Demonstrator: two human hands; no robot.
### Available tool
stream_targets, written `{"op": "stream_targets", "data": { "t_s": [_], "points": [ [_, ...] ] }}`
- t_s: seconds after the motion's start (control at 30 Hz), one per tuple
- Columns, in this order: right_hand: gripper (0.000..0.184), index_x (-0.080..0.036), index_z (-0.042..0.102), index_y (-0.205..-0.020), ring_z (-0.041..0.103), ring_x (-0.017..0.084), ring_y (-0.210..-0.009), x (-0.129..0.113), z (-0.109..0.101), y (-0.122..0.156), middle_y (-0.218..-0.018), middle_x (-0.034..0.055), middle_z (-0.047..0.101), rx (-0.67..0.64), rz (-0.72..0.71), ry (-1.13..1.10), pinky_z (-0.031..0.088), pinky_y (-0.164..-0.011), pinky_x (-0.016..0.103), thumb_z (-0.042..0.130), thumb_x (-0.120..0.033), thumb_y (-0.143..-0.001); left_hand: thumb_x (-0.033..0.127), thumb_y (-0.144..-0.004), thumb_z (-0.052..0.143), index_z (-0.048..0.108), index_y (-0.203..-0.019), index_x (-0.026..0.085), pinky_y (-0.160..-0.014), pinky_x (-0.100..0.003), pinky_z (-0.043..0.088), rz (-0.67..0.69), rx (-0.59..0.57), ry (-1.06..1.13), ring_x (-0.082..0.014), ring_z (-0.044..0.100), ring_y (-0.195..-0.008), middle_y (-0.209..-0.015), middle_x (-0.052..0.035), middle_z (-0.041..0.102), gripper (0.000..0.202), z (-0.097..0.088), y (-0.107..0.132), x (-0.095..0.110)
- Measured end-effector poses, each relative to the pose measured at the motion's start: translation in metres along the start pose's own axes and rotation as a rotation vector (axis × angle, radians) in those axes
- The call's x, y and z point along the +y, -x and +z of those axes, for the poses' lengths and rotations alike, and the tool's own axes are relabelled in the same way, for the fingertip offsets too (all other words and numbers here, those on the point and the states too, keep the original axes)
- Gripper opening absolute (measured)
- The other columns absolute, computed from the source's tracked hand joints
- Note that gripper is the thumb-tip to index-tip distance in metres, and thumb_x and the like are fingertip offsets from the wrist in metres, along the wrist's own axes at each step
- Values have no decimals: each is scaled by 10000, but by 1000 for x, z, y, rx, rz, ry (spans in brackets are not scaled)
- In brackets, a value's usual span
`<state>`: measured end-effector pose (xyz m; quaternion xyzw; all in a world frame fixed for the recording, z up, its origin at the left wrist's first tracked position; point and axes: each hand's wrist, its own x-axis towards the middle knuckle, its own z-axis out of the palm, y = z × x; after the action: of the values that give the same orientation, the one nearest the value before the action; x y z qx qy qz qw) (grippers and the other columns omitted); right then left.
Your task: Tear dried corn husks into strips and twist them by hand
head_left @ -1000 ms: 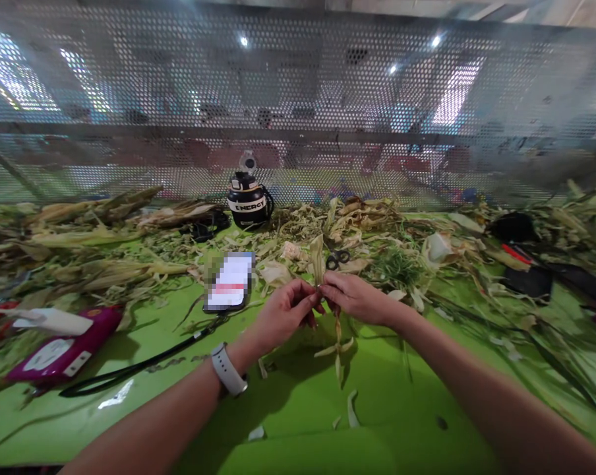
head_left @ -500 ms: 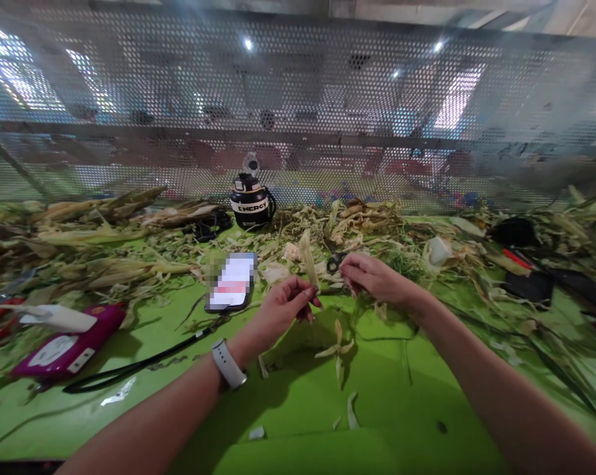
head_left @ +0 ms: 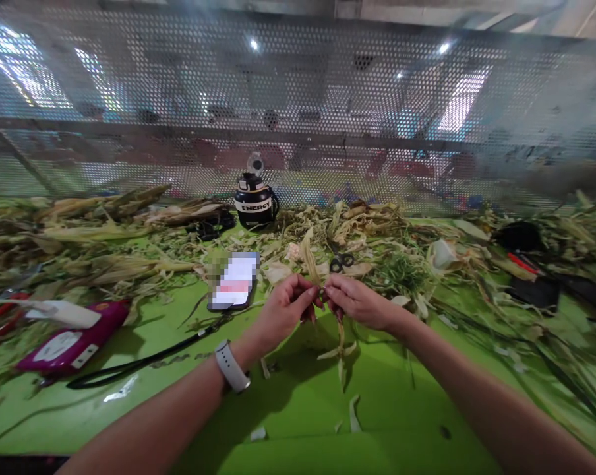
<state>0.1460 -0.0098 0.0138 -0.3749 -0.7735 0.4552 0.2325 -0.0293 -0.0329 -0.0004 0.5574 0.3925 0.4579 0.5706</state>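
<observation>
Below the left hand (head_left: 285, 307) and right hand (head_left: 357, 302), lower centre, green tabletop (head_left: 298, 415) leaves a low way through, past flat scraps (head_left: 353, 417). Left of centre, a phone (head_left: 238, 280) and black strap (head_left: 192, 338) lie across any sideways path. An upright bottle (head_left: 255, 208) and perforated screen (head_left: 302, 86) block the far side, upper half.

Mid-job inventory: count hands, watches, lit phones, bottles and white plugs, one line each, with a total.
Hands: 2 (left hand, right hand)
Watch: 1
Lit phone: 1
Bottle: 1
White plug: 1
Total: 6
</observation>
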Motion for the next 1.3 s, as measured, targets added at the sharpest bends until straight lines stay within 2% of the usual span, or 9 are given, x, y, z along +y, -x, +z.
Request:
{"op": "stream_targets", "data": {
  "t_s": [0.27, 0.37, 0.43, 0.6, 0.7, 0.77, 0.9, 1.1, 1.3],
  "points": [
    [196, -189, 446, -766, 482, 94, -521, -2, 4, 0, -633, -32, 488, -2, 16, -101, 415, -490, 213, 395, -317, -906, 363, -763, 629, 472, -749, 169, -425, -190, 351, -2, -33, 8, -53, 469, -435, -621, 40, 579, 250, 1, 1, 3],
    [150, -192, 448, -785, 490, 99, -527, -2, 4, 0, -635, -32, 496, -6, 8, -43, 420, -506, 217, 372, -251, -899, 369, -761, 641, 484, -751, 167, -431, -186, 342, 3, -22, 36, -52, 460, -437, -593, 42, 573, 256, 0, 1, 1],
    [148, -190, 454, -786, 494, 108, -536, -2, 3, 1, -628, -27, 498, 51, -21, 108, 409, -515, 221, 360, -225, -896, 362, -759, 651, 491, -758, 165, -430, -176, 332, -13, -9, 88, -48, 459, -439, -593, 40, 582, 253, -2, 0, -1],
    [157, -171, 520, -929, 533, 152, -643, -1, 2, 5, -770, 50, 582, 371, -324, 630, 394, -589, 256, 439, -305, -908, 318, -695, 732, 543, -820, 156, -476, -145, 364, -137, -1, 349, -40, 507, -508, -656, 28, 618, 279, -5, -2, -3],
    [174, -188, 550, -948, 559, 166, -705, 2, 3, 4, -809, 74, 607, 414, -503, 688, 422, -629, 262, 431, -314, -929, 303, -612, 796, 586, -845, 148, -499, -144, 381, -194, -12, 452, -45, 527, -541, -673, 22, 622, 350, -5, -1, 0],
    [176, -201, 564, -933, 562, 162, -711, 3, 4, 4, -793, 66, 607, 417, -540, 692, 437, -642, 260, 421, -304, -937, 307, -592, 809, 596, -810, 143, -464, -135, 341, -206, -27, 469, -42, 516, -533, -661, 21, 612, 346, -4, 0, 2],
    [191, -209, 570, -941, 566, 162, -717, 4, 5, 3, -801, 64, 612, 400, -541, 695, 450, -647, 264, 406, -308, -943, 321, -622, 788, 570, -750, 151, -422, -138, 271, -196, -46, 475, -34, 465, -484, -626, 29, 587, 305, -1, 1, 3],
    [188, -203, 541, -924, 569, 167, -723, 4, 6, 3, -801, 65, 606, 399, -551, 691, 447, -642, 271, 409, -335, -944, 333, -635, 775, 532, -742, 163, -420, -146, 263, -234, -49, 483, -34, 453, -467, -619, 36, 576, 315, 1, 3, 0],
    [219, -204, 505, -890, 557, 164, -680, 6, 14, 3, -816, 62, 581, 437, -389, 657, 431, -611, 276, 371, -365, -951, 331, -639, 765, 516, -742, 172, -445, -156, 316, -180, 10, 491, -62, 520, -522, -638, 31, 584, 313, 7, 6, -1]
  ]
}}
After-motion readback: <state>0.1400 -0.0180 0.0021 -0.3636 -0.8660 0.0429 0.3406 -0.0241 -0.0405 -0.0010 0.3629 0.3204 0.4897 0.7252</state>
